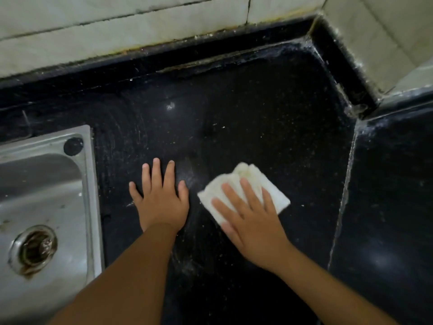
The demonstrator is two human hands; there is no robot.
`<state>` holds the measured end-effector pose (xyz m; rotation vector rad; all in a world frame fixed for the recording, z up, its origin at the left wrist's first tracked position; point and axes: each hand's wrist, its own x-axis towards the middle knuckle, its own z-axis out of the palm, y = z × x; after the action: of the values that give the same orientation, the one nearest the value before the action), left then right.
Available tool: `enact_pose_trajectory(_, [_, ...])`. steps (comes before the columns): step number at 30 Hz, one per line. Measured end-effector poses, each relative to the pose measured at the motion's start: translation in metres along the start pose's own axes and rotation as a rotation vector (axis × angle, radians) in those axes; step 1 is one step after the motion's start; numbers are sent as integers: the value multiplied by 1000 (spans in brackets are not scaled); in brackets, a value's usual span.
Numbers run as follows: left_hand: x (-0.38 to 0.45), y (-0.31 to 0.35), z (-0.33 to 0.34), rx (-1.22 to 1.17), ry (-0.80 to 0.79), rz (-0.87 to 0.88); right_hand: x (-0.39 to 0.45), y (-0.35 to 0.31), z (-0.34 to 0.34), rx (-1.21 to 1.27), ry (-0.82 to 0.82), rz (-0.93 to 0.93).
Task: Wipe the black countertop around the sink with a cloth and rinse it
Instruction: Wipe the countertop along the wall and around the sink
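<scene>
Right hand (253, 221) lies palm-down on the cloth (243, 184), fingers straight and spread, pressing it flat to the countertop (269, 113); no curl round the fabric, nothing pinched. Cloth is white, folded into a rough square, its far corner bunched up past the fingertips, near and right edges poking out from under the palm. Left hand (161, 195) is flat on bare stone just beside the cloth, fingers straight and splayed, holding nothing. The two hands are close but apart.

Cloth sits on the black slab right of the sink (46, 195), the left hand between them. Sink is stainless, its rim touching the counter edge, drain (34, 249) stained brown. Counter surface shows pale specks and faint arc-shaped smears near the sink rim. A raised black ledge (210, 55) runs along the back under the pale wall tiles (117, 26), with grime in the joint. At right a pale seam (344, 184) splits off a second black slab.
</scene>
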<state>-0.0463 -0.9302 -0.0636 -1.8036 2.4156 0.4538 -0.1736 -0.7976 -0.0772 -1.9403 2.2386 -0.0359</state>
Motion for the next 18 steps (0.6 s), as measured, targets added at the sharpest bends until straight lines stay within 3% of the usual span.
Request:
enact_pose_trajectory(7, [-7,2,-4,-50,46,35,-116,-1,11,34,5,75])
enact_pose_trajectory(10, [-6,2,-5,-34,29,26,-138,18,7,62,2,224])
enact_pose_trajectory(13, [-6,1,-5,-23,21,33,-131,45,-8,115,-109,516])
enact_pose_trajectory(18, [-7,0,-2,-51,38,39,-42,72,-35,188,-109,756])
